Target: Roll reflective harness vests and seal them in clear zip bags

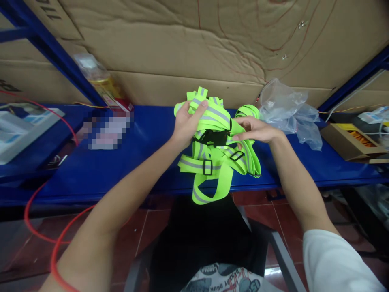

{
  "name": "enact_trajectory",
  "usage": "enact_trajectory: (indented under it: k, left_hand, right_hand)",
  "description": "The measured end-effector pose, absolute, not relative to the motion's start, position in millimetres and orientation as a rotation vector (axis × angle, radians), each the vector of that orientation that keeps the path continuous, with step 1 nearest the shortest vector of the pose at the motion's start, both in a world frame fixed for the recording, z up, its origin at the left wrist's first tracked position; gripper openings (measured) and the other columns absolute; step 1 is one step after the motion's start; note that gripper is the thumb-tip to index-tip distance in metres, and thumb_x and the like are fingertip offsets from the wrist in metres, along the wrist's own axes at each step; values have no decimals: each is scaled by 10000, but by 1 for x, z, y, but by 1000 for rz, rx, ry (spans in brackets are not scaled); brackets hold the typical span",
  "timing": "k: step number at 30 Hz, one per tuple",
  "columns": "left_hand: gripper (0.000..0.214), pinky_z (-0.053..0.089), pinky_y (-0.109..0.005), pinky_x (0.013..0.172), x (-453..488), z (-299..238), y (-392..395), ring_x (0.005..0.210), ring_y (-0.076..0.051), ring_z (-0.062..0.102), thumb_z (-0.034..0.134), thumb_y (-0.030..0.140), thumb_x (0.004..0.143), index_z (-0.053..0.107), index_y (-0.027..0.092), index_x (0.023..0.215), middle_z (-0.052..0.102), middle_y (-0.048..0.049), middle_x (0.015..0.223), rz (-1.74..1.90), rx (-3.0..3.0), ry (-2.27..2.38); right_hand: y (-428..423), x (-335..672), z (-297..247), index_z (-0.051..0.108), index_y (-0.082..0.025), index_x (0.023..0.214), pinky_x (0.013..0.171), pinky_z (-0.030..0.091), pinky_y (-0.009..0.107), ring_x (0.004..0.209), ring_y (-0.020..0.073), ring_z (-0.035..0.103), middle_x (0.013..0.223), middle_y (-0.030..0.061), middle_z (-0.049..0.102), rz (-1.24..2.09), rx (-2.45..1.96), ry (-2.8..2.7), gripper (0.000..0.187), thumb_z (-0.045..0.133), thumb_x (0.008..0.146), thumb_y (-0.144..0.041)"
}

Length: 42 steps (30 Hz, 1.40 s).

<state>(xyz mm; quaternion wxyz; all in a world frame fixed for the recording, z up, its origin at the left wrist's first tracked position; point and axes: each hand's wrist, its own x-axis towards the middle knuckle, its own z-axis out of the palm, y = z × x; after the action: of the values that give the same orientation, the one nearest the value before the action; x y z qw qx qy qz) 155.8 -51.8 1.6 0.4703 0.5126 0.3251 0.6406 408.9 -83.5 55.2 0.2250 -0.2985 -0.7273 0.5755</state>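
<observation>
A bundle of neon yellow-green reflective straps (214, 111) with grey stripes lies in front of me on the blue bench. My left hand (189, 121) is closed around the upper left of the bundle, thumb on top. On its right side my right hand (253, 129) pinches one of the straps between thumb and fingers. Between the hands shows a black buckle (212, 138), and lower down are black strap sliders (207, 167). One strap loop (212, 194) hangs over the bench's front edge.
Cardboard (170, 48) backs the blue bench (146, 162). A bottle (99, 79) stands at the back left, and clear plastic bags (284, 107) lie at the right. Farther right is an open cardboard box (349, 142). A red hose (56, 243) curves past my left arm.
</observation>
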Motion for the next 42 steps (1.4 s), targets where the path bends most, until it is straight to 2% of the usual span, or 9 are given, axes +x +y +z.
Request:
enact_trajectory:
  k: [3, 8, 12, 19, 24, 28, 36, 39, 42]
  left_hand:
    - [665, 654, -405, 887, 153, -9, -49, 1021, -272, 791, 921, 744, 785, 670, 249, 1150, 758, -78, 1028, 1545, 1312, 888]
    - [789, 551, -458, 1142, 145, -5, -56, 1403, -338, 639, 903, 760, 791, 642, 314, 1388, 664, -115, 1450, 1508, 1874, 697]
    - [970, 476, -519, 1239, 145, 8, -67, 1429, -385, 579, 1031, 748, 553, 691, 287, 1336, 654, -131, 1455, 1320, 2165, 646]
    - [440, 522, -460, 1129, 117, 26, -48, 1209, -310, 692, 980, 390, 628, 622, 239, 835, 742, -76, 1170, 1349, 2157, 725]
    - [371, 566, -322, 798, 97, 25, -37, 965, -261, 777, 848, 275, 710, 561, 228, 939, 724, -25, 906, 1136, 2028, 840]
    - [386, 554, -274, 729, 109, 14, -47, 952, -248, 810, 795, 261, 763, 486, 237, 992, 732, -22, 944, 954, 1943, 719]
    - [539, 581, -292, 697, 112, 32, -74, 759, -227, 805, 834, 255, 852, 535, 262, 1301, 807, -13, 857, -95, 1691, 352]
    - [774, 588, -294, 751, 104, 40, -71, 900, -277, 843, 895, 309, 848, 492, 247, 1506, 864, -89, 961, -211, 1659, 273]
    - [831, 594, -289, 891, 96, 42, -64, 1129, -276, 829, 858, 351, 909, 440, 259, 1622, 870, -120, 1152, -155, 1771, 329]
  right_hand:
    - [-82, 406, 50, 804, -213, 1054, 563, 624, 280, 564, 151, 712, 838, 1, 816, 1615, -845, -2016, 353, 966, 779, -365]
    - [-78, 402, 42, 837, -205, 1059, 660, 654, 274, 704, 188, 782, 853, 18, 840, 1539, -870, -1678, 342, 928, 738, -279]
    - [-75, 410, 43, 826, -198, 1150, 670, 634, 265, 726, 183, 766, 895, 19, 842, 1510, -835, -1708, 489, 958, 684, -264]
    - [-63, 426, 41, 840, -206, 1067, 772, 630, 287, 827, 205, 756, 982, 27, 848, 1328, -882, -1907, 488, 961, 598, -262]
    - [-58, 435, 43, 852, -210, 1023, 847, 620, 306, 946, 243, 763, 1037, 18, 857, 1111, -1132, -2034, 358, 810, 670, -249]
    - [-59, 437, 43, 859, -211, 1052, 843, 623, 313, 981, 260, 765, 1037, 21, 854, 1177, -1248, -2285, 366, 804, 699, -291]
    - [-87, 405, 44, 812, -127, 1169, 777, 633, 258, 865, 196, 779, 1018, 42, 858, 1968, -921, -2526, 540, 990, 710, -349]
    - [-97, 393, 41, 811, -103, 1065, 748, 659, 273, 793, 201, 791, 915, 54, 851, 2423, -705, -2481, 568, 1047, 694, -462]
    - [-96, 392, 38, 804, -117, 1223, 827, 672, 270, 885, 195, 814, 1032, 60, 867, 2409, -712, -2398, 678, 1040, 725, -511]
